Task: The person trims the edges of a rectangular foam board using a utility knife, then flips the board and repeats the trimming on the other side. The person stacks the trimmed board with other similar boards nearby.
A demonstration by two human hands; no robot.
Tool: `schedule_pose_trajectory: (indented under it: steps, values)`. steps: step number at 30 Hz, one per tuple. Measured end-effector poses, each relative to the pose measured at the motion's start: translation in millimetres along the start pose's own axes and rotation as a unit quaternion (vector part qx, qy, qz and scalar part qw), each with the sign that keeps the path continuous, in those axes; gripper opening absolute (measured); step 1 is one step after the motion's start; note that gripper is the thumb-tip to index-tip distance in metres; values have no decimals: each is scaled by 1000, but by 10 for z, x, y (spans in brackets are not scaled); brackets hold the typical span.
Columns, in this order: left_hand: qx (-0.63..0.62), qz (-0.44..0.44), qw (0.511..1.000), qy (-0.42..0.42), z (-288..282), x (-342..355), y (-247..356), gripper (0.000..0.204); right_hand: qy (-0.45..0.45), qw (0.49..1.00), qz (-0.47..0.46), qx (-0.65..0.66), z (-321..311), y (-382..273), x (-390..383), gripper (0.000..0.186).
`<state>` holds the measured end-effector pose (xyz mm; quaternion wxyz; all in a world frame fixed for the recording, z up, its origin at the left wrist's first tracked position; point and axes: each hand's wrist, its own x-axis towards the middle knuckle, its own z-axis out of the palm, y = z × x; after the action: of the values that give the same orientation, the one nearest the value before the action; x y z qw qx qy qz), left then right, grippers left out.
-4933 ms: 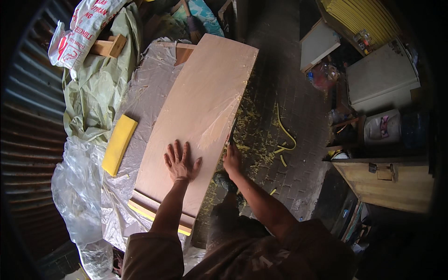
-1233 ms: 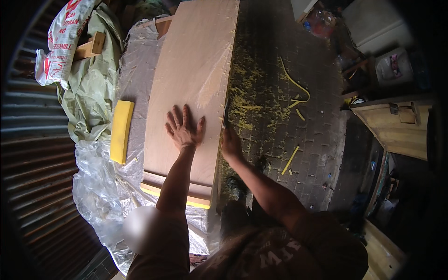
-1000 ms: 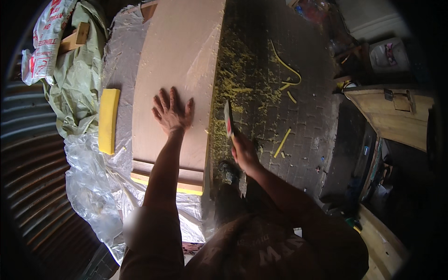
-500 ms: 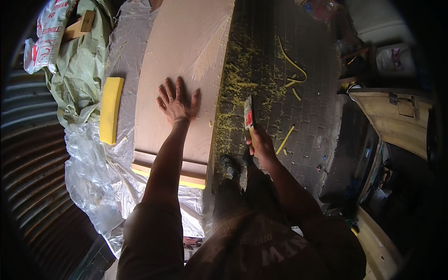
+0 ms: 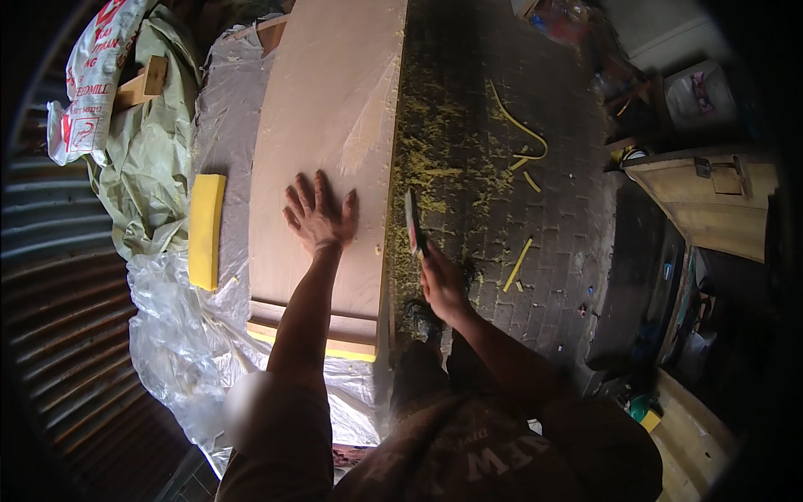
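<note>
Pale-brown board [image 5: 326, 125] lies lengthwise on a plastic sheet [image 5: 226, 117], right edge facing the floor [image 5: 552, 251]. Left hand [image 5: 320, 222]: palm down on the board towards its near end, fingers spread apart, gripping nothing. Right hand [image 5: 443, 284]: fingers clamped round the handle of a blade [image 5: 412, 219] (red mark on its side), which points away from the person. Blade is apart from the board, just beside its right edge. Rough, lighter patch [image 5: 368, 125] on the board beyond the left hand. Wood strip [image 5: 355, 345] runs across the near end, yellow layer under it. Yellow block [image 5: 206, 233] lies on the sheet, left of the board. On the floor to the right: yellow crumbs [image 5: 435, 180], thickest near the board, and several yellow strips [image 5: 518, 264] (one long and curved). Sack [image 5: 100, 75] and green tarp [image 5: 155, 159] at upper left.
</note>
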<state>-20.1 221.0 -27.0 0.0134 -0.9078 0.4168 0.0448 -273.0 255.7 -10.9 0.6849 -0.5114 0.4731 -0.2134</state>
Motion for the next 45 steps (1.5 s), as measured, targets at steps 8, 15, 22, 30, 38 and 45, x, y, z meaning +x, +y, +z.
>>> schedule_pose_trajectory:
  steps: [8, 15, 22, 30, 38, 45]
  values:
    - [-1, 1, 1000, -11, -37, 18, 43, 87, 66, 993, 1, -95, 468, -176, 575, 49]
    - [-4, 6, 1000, -13, -32, 28, 52, 87, 83, 996, 12, 7, -42, -470, 1102, 44]
    - [-20, -6, 1000, -23, -77, 1, -1, 88, 32, 999, 18, 1, 175, -387, 998, 40]
    - [-15, 11, 999, -33, -102, 1, 154, 89, 68, 995, 67, 11, 11, -390, 1587, 40]
    - [-15, 8, 1000, -23, -122, 53, 129, 88, 41, 985, 147, 83, -137, -517, 1075, 39]
    - [-17, -5, 1000, -14, -45, 48, 8, 89, 16, 999, 48, 8, 113, -652, 268, 35]
